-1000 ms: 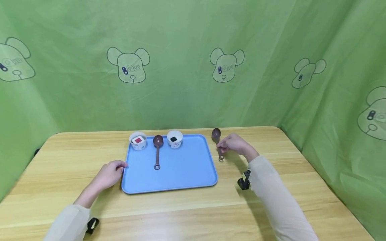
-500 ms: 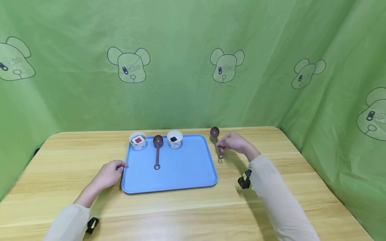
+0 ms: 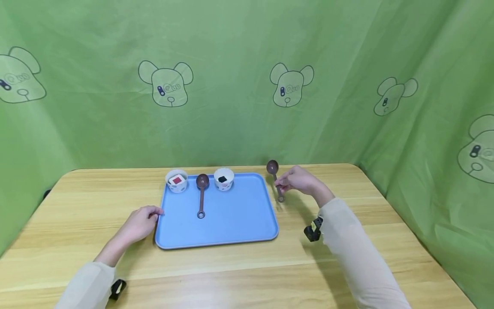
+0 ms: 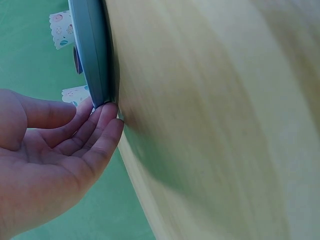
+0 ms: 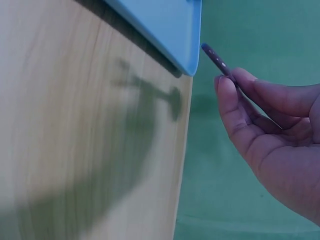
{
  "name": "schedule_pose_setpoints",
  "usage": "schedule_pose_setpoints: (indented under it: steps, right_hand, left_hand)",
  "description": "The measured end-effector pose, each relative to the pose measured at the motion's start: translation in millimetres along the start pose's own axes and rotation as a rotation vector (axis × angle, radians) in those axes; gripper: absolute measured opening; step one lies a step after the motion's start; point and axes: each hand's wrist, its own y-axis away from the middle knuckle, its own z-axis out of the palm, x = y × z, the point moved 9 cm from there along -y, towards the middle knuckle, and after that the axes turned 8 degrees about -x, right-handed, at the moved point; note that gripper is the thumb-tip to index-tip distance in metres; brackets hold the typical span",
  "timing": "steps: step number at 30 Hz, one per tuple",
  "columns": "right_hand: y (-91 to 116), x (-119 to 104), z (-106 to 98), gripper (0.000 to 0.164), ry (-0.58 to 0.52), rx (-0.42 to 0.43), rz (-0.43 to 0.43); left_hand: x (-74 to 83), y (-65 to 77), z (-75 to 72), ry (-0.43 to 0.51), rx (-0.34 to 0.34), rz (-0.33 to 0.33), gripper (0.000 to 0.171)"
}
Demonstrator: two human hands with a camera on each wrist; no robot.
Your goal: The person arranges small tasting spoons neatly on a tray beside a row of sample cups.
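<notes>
My right hand (image 3: 302, 181) pinches the handle of a brown measuring spoon (image 3: 272, 167) between thumb and fingers, just beyond the blue tray's right edge. In the right wrist view that spoon's handle (image 5: 216, 58) is seen nearly edge-on, and its shadow falls apart from it on the table, so it hangs in the air. At the tray's left side, my left hand (image 3: 138, 224) touches the rim with its fingertips; the left wrist view shows loosely bent fingers (image 4: 100, 145) against the tray's edge (image 4: 92, 55) and the thumb held off it.
On the blue tray (image 3: 239, 219) lies a second brown spoon (image 3: 201, 197), bowl away from me. A paper cup (image 3: 177, 187) with a white and red piece stands left of it, another cup (image 3: 224, 184) with something black right of it. A green curtain (image 3: 239, 128) hangs behind the wooden table (image 3: 216, 279).
My right hand has lifted the spoon slightly and shifted it a little to the left and away from me. The left hand and the tray stay where they were.
</notes>
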Motion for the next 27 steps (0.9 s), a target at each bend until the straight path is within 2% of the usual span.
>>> schedule_pose_setpoints:
  steps: [15,27]
  right_hand:
    - [-7,-21,20,0.026,0.029,-0.036,-0.014]
    - [-17,-27,38,0.024,-0.026,-0.043,-0.005]
  left_hand:
    - [1.7,0.8,-0.8,-0.010,0.006,-0.002,0.026]
    - [0.8,0.4,0.1,-0.014,0.007,0.004,0.027]
